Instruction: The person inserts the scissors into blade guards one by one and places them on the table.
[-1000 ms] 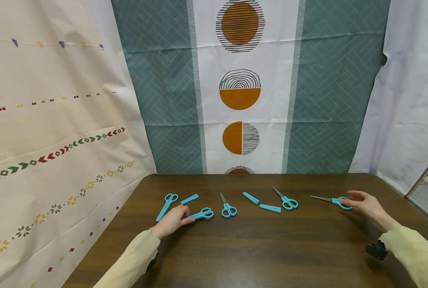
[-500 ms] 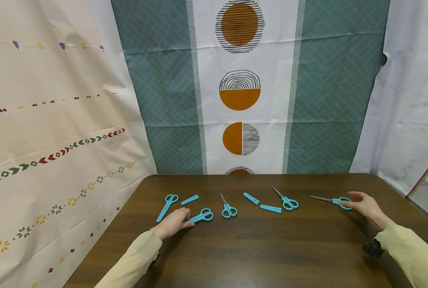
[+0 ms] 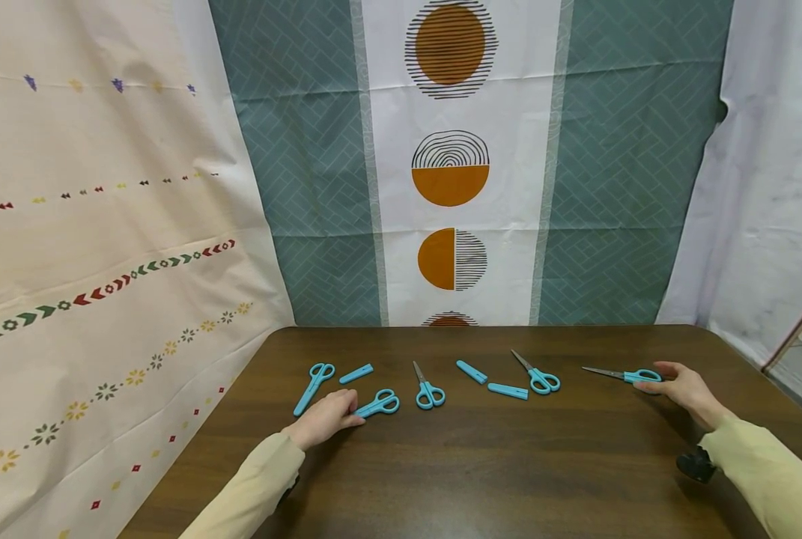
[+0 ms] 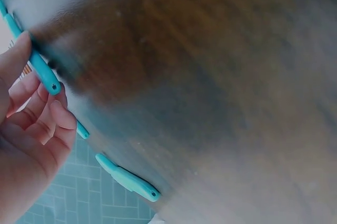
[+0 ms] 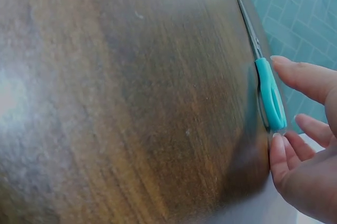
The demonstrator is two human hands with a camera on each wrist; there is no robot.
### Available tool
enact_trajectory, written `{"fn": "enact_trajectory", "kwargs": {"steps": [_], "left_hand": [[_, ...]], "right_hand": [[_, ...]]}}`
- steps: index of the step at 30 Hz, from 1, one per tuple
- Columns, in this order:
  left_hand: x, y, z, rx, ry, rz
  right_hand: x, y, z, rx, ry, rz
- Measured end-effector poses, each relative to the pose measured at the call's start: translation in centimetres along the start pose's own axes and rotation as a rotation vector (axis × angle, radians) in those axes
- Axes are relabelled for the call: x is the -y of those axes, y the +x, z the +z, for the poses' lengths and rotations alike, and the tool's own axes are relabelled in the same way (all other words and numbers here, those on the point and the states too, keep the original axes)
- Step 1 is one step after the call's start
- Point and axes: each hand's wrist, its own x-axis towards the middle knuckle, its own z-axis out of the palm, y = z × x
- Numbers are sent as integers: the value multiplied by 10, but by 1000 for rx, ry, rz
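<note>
On the dark table, my left hand (image 3: 323, 418) pinches the capped end of turquoise scissors (image 3: 382, 403), their loops pointing right. The left wrist view shows my thumb (image 4: 21, 52) across the turquoise cap (image 4: 45, 74), with bent fingers beneath it. At the far right, my right hand (image 3: 687, 389) stands over the handles of uncapped scissors (image 3: 606, 372), whose blades point left. From the right wrist view, the thumb tip is beside the pivot end of the turquoise handle (image 5: 271, 97). The fingertips (image 5: 277, 147) are right at the loop end, loosely bent.
Other capped scissors (image 3: 313, 389) and a loose cap (image 3: 356, 373) lie by my left hand. Uncapped scissors (image 3: 424, 385) lie mid-table. Right of them are two caps, one slanted (image 3: 471, 371), one flatter (image 3: 507, 391), and more uncapped scissors (image 3: 538, 374). Curtains (image 3: 326, 187) hang behind the table (image 3: 481, 464).
My right thumb has moved from over the scissors' loops to their near side, and more of the near loop is hidden. The left hand has hardly moved.
</note>
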Motion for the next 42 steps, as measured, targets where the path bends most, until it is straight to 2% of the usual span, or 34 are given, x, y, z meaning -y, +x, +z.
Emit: {"fn": "enact_trajectory", "kwargs": {"steps": [6, 20, 29, 42], "left_hand": [[0, 0, 0, -6, 2, 6], [-1, 2, -1, 16, 6, -28], [-3, 8, -8, 32, -46, -83], [2, 28, -13, -99, -95, -202]], "right_hand": [[0, 2, 0, 14, -27, 8], [1, 5, 1, 8, -72, 17], [0, 7, 0, -5, -87, 24], [-4, 11, 1, -14, -108, 2]]}}
